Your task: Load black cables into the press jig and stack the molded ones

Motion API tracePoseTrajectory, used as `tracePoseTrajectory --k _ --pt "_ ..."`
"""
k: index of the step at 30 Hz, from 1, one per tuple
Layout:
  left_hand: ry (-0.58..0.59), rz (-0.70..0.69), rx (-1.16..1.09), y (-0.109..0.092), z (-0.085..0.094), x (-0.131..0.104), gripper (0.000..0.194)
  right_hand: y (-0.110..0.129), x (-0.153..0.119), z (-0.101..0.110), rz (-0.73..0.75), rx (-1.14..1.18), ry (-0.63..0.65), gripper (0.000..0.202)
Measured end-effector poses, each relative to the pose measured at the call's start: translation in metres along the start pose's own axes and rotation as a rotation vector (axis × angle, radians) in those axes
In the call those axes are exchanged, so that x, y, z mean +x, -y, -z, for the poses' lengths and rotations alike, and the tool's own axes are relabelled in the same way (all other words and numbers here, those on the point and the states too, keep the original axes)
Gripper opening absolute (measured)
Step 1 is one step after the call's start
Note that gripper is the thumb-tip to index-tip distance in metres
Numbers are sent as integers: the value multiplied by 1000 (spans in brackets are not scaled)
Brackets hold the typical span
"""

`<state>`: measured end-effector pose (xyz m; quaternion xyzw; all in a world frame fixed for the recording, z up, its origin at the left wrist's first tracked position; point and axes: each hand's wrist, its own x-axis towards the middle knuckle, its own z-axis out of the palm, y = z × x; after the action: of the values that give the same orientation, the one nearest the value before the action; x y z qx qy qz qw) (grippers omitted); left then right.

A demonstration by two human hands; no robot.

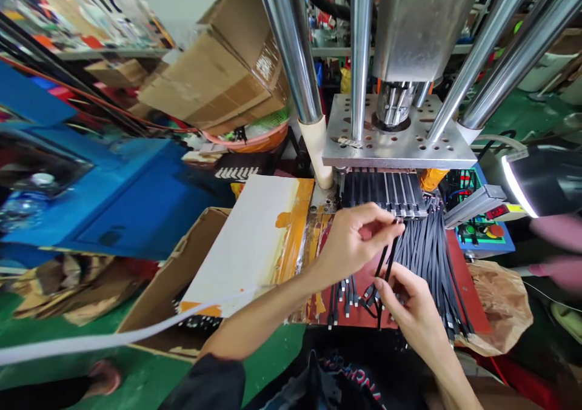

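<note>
My left hand (359,237) pinches the upper end of a dark cable (384,261) just in front of the press's lower fixture (382,194). Lower down, my right hand (407,301) closes its thumb and fingers on the same cable, which looks doubled between the hands. Several black cables lie side by side in the fixture, under the metal press plate (400,155). A thick bundle of cables (425,246) spreads over the red work surface (468,289) to the right. More cable ends with connectors (339,301) lie left of my right hand.
A white board (245,234) with orange tape is left of the press, above an open cardboard box (182,270). A lamp (536,179) and a control box (495,243) stand right. Brown paper (500,307) lies at the right edge. Another person's foot (105,378) shows lower left.
</note>
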<state>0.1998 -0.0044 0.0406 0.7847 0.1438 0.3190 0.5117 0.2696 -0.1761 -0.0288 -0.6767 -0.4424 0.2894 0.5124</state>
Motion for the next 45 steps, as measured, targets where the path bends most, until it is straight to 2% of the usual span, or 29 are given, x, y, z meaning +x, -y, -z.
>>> tracePoseTrajectory --k 4,6,8,10,12,15,17,19,21,23,25,27,30,32,35,38,40,41,43,45 --pt "-136 -118 90 25 0 40 22 -12 -8 -2 -84 -2 178 40" --pt "-129 -156 169 43 -2 53 17 -14 -7 8 -82 -21 246 43" --pt "-62 -140 238 63 -6 63 15 -12 4 29 -63 -56 289 42" --pt "19 -81 294 82 -11 74 16 -9 26 54 -61 -100 290 42" --pt "43 -13 358 98 -17 87 17 -6 60 78 -44 -169 236 45" --pt "-82 100 461 111 -21 101 14 -6 122 101 29 -262 140 51" --pt "-138 125 477 112 -18 99 22 -10 162 106 46 -275 151 55" --pt "-70 1 445 111 -10 88 31 -17 194 107 48 -262 191 59" --pt "105 -242 461 111 1 71 37 -25 215 106 51 -254 211 63" --pt "301 -454 568 113 10 55 39 -34 228 104 57 -281 211 64" --pt "438 -564 705 115 15 46 40 -41 232 102 76 -332 192 62" --pt "495 -588 808 115 15 43 39 -47 232 99 100 -357 138 58" --pt "483 -540 925 108 5 41 36 -54 230 97 92 -306 34 50" --pt "460 -505 992 102 -4 38 35 -56 230 97 62 -239 15 47" --pt "411 -467 1060 95 -16 33 46 -55 233 96 30 -225 21 44" --pt "371 -407 1100 92 -24 25 51 -48 226 94 27 -365 -90 35" --pt "362 -358 1116 90 -28 20 50 -43 209 94 101 -502 -158 27" --pt "363 -338 1112 89 -29 18 52 -42 198 94 165 -589 -154 26" --pt "366 -309 1073 85 -31 17 59 -42 176 95 281 -806 -82 37" --pt "357 -276 1014 82 -33 22 70 -43 163 95 317 -1023 -10 49"
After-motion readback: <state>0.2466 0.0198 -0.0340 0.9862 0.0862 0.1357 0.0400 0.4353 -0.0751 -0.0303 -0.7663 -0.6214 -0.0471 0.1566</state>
